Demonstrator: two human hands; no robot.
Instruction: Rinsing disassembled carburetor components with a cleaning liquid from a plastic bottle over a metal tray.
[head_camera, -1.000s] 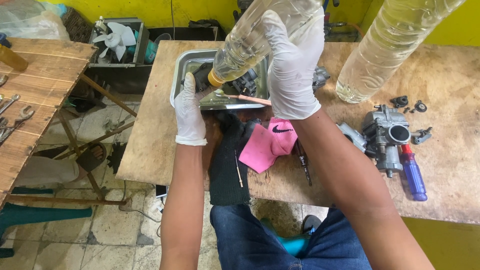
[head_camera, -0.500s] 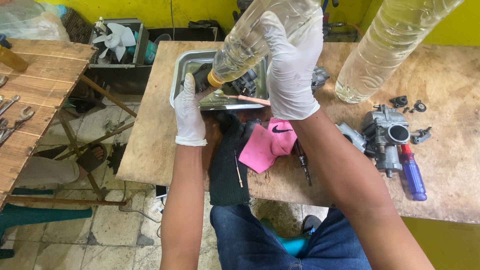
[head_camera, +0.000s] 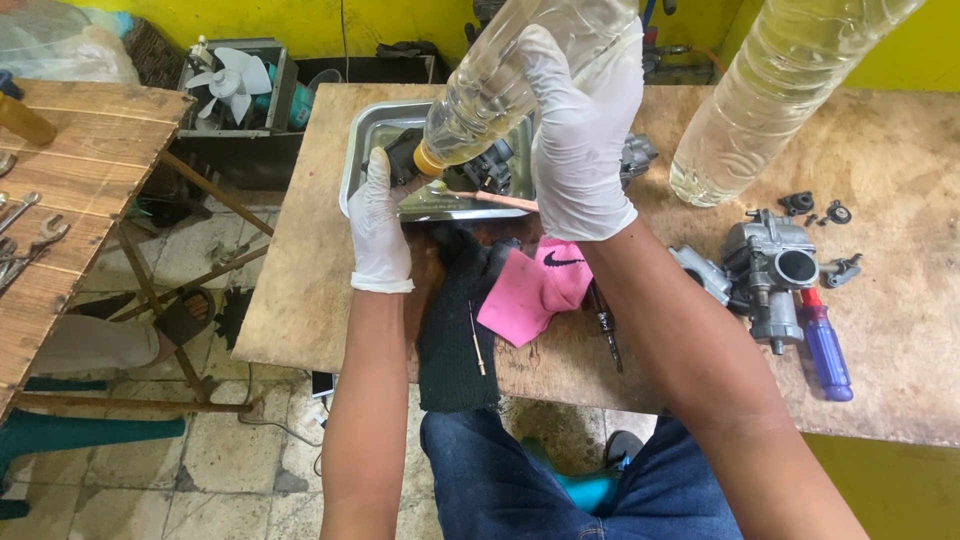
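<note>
Wooden side table (head_camera: 70, 150) at nine o'clock, with spanners (head_camera: 25, 235) laid flat along its edge, well apart from the work. Further in, at eleven o'clock, a crate with a white fan (head_camera: 232, 80) on the floor.

Steel tray (head_camera: 365, 150) set on the worktop (head_camera: 300, 270), placed under the parts, probably to catch runoff. Left hand (head_camera: 378, 215), white-gloved, wrapped around a dark engine part (head_camera: 405, 160) at the tray's near rim, steadying it beneath the spout. Black cloth (head_camera: 450, 340) hanging over the worktop's near edge at six o'clock, pink cloth (head_camera: 535, 285) beside it.

Right hand (head_camera: 580, 130), gloved too, closed round a clear plastic bottle (head_camera: 510, 75), tilted neck-down toward ten o'clock, so the yellowish liquid sits at the orange cap, just above the held part.

Second clear bottle (head_camera: 770, 95) at one o'clock. Grey carburettor (head_camera: 775, 270) at three o'clock with small loose bits near it, blue-handled screwdriver (head_camera: 825, 350) just beside.
</note>
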